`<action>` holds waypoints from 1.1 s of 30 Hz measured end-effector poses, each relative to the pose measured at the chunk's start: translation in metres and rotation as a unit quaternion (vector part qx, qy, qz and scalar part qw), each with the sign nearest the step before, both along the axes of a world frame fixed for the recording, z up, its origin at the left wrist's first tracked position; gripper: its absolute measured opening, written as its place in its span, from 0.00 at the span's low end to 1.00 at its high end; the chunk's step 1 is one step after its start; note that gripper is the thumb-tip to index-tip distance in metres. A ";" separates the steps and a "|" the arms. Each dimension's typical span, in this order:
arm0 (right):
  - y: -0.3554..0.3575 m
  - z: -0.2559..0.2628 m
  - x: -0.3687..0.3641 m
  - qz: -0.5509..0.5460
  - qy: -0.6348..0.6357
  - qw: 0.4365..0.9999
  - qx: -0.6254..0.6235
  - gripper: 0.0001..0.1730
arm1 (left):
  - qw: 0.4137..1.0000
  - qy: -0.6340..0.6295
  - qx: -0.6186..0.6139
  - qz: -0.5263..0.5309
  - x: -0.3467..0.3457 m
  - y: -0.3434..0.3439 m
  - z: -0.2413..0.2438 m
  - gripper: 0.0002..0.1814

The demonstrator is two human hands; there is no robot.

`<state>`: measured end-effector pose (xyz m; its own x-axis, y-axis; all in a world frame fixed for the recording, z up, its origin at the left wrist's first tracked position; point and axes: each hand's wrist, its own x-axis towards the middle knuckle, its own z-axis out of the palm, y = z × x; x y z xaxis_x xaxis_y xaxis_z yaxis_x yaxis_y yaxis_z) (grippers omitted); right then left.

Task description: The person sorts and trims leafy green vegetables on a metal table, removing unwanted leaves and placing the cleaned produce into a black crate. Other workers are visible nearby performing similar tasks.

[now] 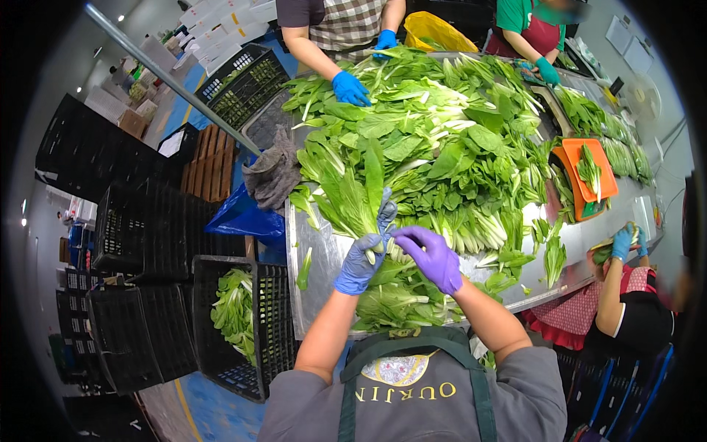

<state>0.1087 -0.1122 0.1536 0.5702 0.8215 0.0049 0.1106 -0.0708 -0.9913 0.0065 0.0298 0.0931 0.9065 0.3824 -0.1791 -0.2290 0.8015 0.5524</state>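
Note:
My left hand (362, 264), in a blue-violet glove, grips a bunch of leafy greens (349, 201) by its pale stem end, with the leaves pointing away from me. Close beside it is my right hand (432, 261) in a purple glove. Its bent fingers reach the left glove's fingers near the stems; whether anything is pinched between them cannot be made out. Under and around both hands, loose greens (406, 301) lie on the metal table (317, 309). Beyond them spreads a large heap of the same greens (442, 149), with white stems showing.
A black plastic crate (276, 320) holding greens stands left of the table. A grey cloth (272, 168) hangs at the left corner near a metal pole (171, 80). An orange scale (599, 166) bears one bunch. Co-workers' gloved hands (351, 88) work across and to the right.

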 end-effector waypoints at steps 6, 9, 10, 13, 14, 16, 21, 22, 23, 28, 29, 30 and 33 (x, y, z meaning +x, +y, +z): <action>0.022 -0.024 0.002 -0.001 0.176 0.983 0.044 0.18 | 0.990 0.086 0.102 -0.041 0.000 0.000 0.014 0.16; 0.023 -0.027 0.004 -0.013 0.079 0.997 0.016 0.19 | 0.997 0.043 0.059 0.039 0.010 -0.008 0.012 0.19; 0.024 -0.025 0.006 -0.016 0.040 0.999 0.000 0.19 | 0.996 0.042 0.063 0.036 0.011 -0.003 -0.002 0.21; 0.022 -0.019 0.004 -0.061 -0.023 0.998 0.000 0.18 | 0.993 0.034 -0.065 0.097 0.020 -0.003 0.001 0.20; 0.021 -0.012 0.001 -0.072 0.055 0.995 0.037 0.12 | 0.993 0.008 -0.086 0.076 0.023 -0.004 0.017 0.19; 0.017 -0.035 0.004 0.009 -0.016 0.990 0.139 0.14 | 0.985 0.003 -0.133 0.108 0.028 0.003 0.022 0.16; -0.003 -0.028 0.037 0.267 -0.347 0.898 0.044 0.09 | 0.965 -0.020 -0.184 0.188 0.018 0.051 0.010 0.09; -0.002 -0.041 0.049 0.313 -0.357 0.880 0.005 0.10 | 0.971 -0.028 -0.163 0.173 0.015 0.060 0.008 0.09; 0.005 -0.052 0.073 0.298 -0.392 0.869 -0.039 0.11 | 0.976 -0.036 -0.142 0.159 0.013 0.066 0.004 0.09; 0.095 0.015 0.206 -0.102 -0.390 0.915 -0.026 0.15 | 0.983 0.073 -0.061 0.156 0.023 0.049 0.023 0.15; 0.106 0.016 0.229 -0.130 -0.406 0.904 -0.012 0.16 | 0.985 0.075 -0.063 0.139 0.026 0.045 0.020 0.15; 0.116 0.016 0.241 -0.087 -0.480 0.873 -0.005 0.17 | 0.987 0.079 -0.064 0.125 0.026 0.042 0.017 0.16; 0.131 0.011 0.248 -0.002 -0.576 0.816 -0.051 0.13 | 0.991 0.073 -0.062 0.091 0.031 0.040 0.013 0.18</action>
